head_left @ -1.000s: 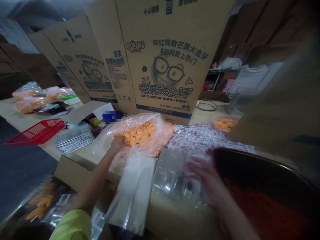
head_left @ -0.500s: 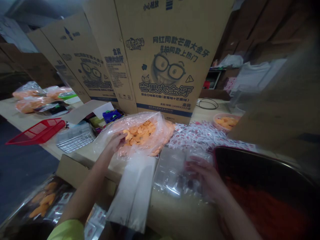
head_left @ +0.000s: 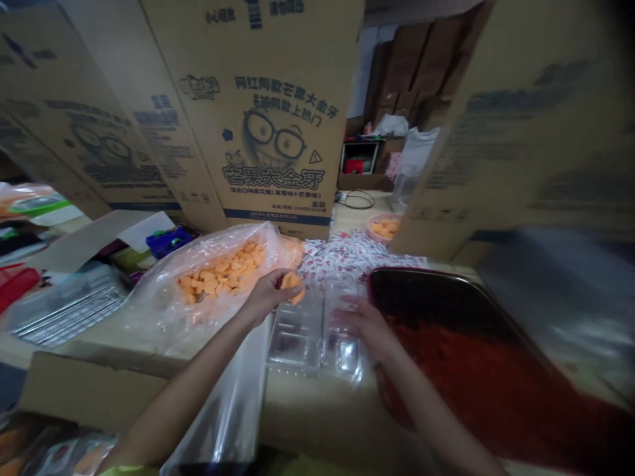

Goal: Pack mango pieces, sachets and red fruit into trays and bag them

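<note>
My left hand (head_left: 268, 294) pinches an orange candy piece (head_left: 294, 289) above a clear plastic tray (head_left: 296, 330) with moulded compartments. My right hand (head_left: 364, 320) is over the tray's right half, fingers stretched out and apart; whether they touch the plastic I cannot tell. Left of my left hand lies an open clear bag (head_left: 153, 277) with many orange candy pieces (head_left: 223, 274) inside. Behind the tray spreads a heap of small white printed sachets (head_left: 342, 256). A dark tub (head_left: 421, 271) holding a blurred red mass (head_left: 461, 363) stands beside my right forearm.
Tall printed cartons (head_left: 278, 192) rise behind the bag, and another carton (head_left: 526, 145) stands at the right. A pink bowl (head_left: 370, 228) with orange pieces sits at the back. Stacked clear trays (head_left: 69, 311) and a red basket (head_left: 14, 284) lie at the left.
My left hand has moved right, out of the bag, and now holds an orange candy piece over the tray. My right hand stays at the tray. The view has turned right.
</note>
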Motion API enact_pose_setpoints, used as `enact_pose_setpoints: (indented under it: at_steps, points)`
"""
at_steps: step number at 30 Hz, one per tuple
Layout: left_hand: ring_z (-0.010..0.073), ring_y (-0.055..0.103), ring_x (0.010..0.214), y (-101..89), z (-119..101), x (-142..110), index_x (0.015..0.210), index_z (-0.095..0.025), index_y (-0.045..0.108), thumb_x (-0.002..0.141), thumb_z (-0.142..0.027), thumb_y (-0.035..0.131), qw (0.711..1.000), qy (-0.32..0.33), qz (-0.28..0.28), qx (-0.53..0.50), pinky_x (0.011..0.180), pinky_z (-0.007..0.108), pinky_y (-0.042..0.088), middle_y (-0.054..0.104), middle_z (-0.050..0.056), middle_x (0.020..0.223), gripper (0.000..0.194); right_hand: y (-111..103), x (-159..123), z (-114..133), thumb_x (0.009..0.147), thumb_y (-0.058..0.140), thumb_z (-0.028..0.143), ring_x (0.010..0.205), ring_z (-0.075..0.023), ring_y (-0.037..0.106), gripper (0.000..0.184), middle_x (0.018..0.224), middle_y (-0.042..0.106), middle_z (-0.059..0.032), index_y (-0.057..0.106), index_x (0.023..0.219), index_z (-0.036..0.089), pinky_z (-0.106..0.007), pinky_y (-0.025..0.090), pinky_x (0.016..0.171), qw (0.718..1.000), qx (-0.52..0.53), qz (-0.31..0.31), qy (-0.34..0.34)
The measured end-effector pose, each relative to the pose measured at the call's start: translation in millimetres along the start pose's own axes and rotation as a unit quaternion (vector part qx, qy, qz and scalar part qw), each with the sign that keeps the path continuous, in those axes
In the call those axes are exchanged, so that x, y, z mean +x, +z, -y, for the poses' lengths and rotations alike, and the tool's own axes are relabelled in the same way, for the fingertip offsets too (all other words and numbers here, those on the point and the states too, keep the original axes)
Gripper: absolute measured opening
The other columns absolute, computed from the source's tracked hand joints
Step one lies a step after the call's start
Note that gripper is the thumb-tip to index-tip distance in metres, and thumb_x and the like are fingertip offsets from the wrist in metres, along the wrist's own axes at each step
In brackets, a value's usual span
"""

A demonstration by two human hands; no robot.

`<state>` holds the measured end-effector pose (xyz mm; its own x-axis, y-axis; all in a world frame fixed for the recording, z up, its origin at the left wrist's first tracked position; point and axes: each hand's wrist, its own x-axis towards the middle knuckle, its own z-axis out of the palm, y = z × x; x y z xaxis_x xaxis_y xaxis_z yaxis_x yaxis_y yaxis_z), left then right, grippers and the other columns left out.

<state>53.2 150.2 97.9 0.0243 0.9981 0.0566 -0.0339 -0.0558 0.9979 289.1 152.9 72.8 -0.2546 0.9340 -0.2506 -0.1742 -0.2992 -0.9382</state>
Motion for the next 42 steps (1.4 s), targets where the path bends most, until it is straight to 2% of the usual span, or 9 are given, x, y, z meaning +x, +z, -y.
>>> enact_pose_setpoints:
  at_steps: [4, 11, 15, 18, 22, 26, 33, 37, 42]
  points:
    - [0.0128, 0.052, 0.065, 32.8, -6, 18, 0.083, -0.017, 0.055, 0.064, -0.042, 0.071, 0.972, 0.056, -0.009, 0.228, 0.055, 0.022, 0.037, 0.057, -0.003, 0.074, 0.035, -8, -7, 1, 0.057, 0.077, 0.026, 0.067, -0.02, 0.067, 0.055, 0.081, 0.068, -0.0028, 0.046, 0.104, 0.021, -0.025, 0.05, 0.049, 1.0, 0.017, -0.004, 0.003]
    - [0.0209, 0.058, 0.072, 75.3, -27, 32, 0.086, -0.02, 0.057, 0.073, -0.05, 0.058, 0.843, 0.08, -0.056, 0.529, 0.056, 0.027, 0.03, 0.064, 0.004, 0.079, 0.033, -14, -11, 2, 0.058, 0.074, 0.023, 0.066, -0.0197, 0.066, 0.052, 0.08, 0.068, -0.0027, 0.046, 0.102, 0.02, -0.026, 0.051, 0.049, 0.999, 0.033, -0.003, -0.004]
    - [0.0233, 0.059, 0.075, 90.9, -31, 40, 0.082, -0.019, 0.059, 0.075, -0.064, 0.049, 0.844, 0.076, -0.034, 0.53, 0.058, 0.027, 0.031, 0.065, 0.007, 0.079, 0.047, -17, -13, 2, 0.058, 0.074, 0.024, 0.067, -0.0196, 0.066, 0.053, 0.08, 0.068, -0.0028, 0.045, 0.103, 0.02, -0.027, 0.052, 0.051, 0.999, 0.04, 0.003, -0.003]
    - [0.021, 0.057, 0.07, 93.6, -25, 48, 0.074, -0.018, 0.058, 0.074, -0.069, 0.044, 0.895, 0.049, 0.015, 0.443, 0.057, 0.027, 0.033, 0.061, 0.005, 0.071, 0.053, -21, -15, 2, 0.059, 0.074, 0.025, 0.066, -0.0196, 0.066, 0.054, 0.081, 0.068, -0.0032, 0.045, 0.104, 0.02, -0.028, 0.052, 0.052, 0.999, 0.045, 0.006, -0.004]
    - [0.0156, 0.052, 0.061, 88.9, -13, 54, 0.077, -0.017, 0.058, 0.075, -0.056, 0.052, 0.958, 0.008, 0.078, 0.277, 0.054, 0.025, 0.035, 0.058, 0.0, 0.066, 0.039, -28, -16, 1, 0.06, 0.076, 0.026, 0.067, -0.0188, 0.066, 0.053, 0.081, 0.068, -0.0034, 0.046, 0.103, 0.02, -0.027, 0.052, 0.053, 0.998, 0.062, 0.018, -0.008]
    - [0.0136, 0.052, 0.062, 82.9, -6, 53, 0.08, -0.016, 0.059, 0.069, -0.041, 0.063, 0.959, 0.05, 0.097, 0.261, 0.054, 0.023, 0.037, 0.058, -0.001, 0.068, 0.028, -30, -17, 0, 0.059, 0.077, 0.026, 0.067, -0.018, 0.066, 0.053, 0.081, 0.069, -0.0031, 0.046, 0.102, 0.02, -0.026, 0.052, 0.053, 0.997, 0.076, 0.026, -0.007]
    - [0.016, 0.06, 0.076, 81.1, -5, 43, 0.084, -0.019, 0.063, 0.072, -0.021, 0.059, 0.926, 0.161, 0.104, 0.324, 0.069, 0.026, 0.045, 0.066, 0.0, 0.081, 0.013, -29, -16, -1, 0.06, 0.077, 0.027, 0.07, -0.0186, 0.066, 0.053, 0.081, 0.068, -0.0026, 0.047, 0.102, 0.021, -0.026, 0.051, 0.052, 0.996, 0.082, 0.026, -0.011]
    - [0.0173, 0.059, 0.099, 77.0, -9, 33, 0.089, -0.023, 0.063, 0.072, -0.007, 0.054, 0.863, 0.261, 0.151, 0.404, 0.087, 0.03, 0.042, 0.067, -0.001, 0.106, 0.025, -31, -16, 0, 0.058, 0.078, 0.027, 0.068, -0.0178, 0.066, 0.053, 0.081, 0.068, -0.0022, 0.048, 0.101, 0.02, -0.026, 0.052, 0.052, 0.996, 0.085, 0.021, -0.011]
    - [0.0197, 0.054, 0.106, 73.5, -15, 33, 0.093, -0.021, 0.06, 0.077, -0.009, 0.054, 0.777, 0.381, 0.148, 0.479, 0.086, 0.032, 0.042, 0.06, 0.006, 0.114, 0.021, -29, -19, 1, 0.057, 0.079, 0.027, 0.066, -0.019, 0.066, 0.053, 0.08, 0.068, -0.0029, 0.048, 0.1, 0.02, -0.026, 0.051, 0.05, 0.996, 0.08, 0.04, -0.001]
